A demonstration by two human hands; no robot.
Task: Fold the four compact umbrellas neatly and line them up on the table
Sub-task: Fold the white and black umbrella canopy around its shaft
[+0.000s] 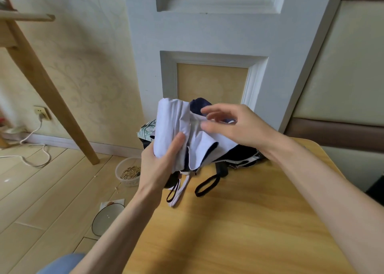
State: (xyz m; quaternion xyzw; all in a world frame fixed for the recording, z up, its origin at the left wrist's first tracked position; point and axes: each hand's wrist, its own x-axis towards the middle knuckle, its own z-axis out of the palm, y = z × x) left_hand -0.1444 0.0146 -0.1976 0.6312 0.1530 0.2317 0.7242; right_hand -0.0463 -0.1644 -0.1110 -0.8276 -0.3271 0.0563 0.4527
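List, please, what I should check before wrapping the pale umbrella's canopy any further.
1. Left hand holds the pale umbrella securely: ok, fingers and thumb are curled round the bundle.
2. Right hand has hold of the next pleat: cannot tell, its fingers are blurred at the fabric.
3. All pleats lie flat round the shaft: not ok, a loose flap hangs open.
4. Pale strap is free of the folds: ok, it hangs below the left hand onto the table.
5. Other umbrellas are folded and lined up: not ok, they lie in a loose heap at the far edge.
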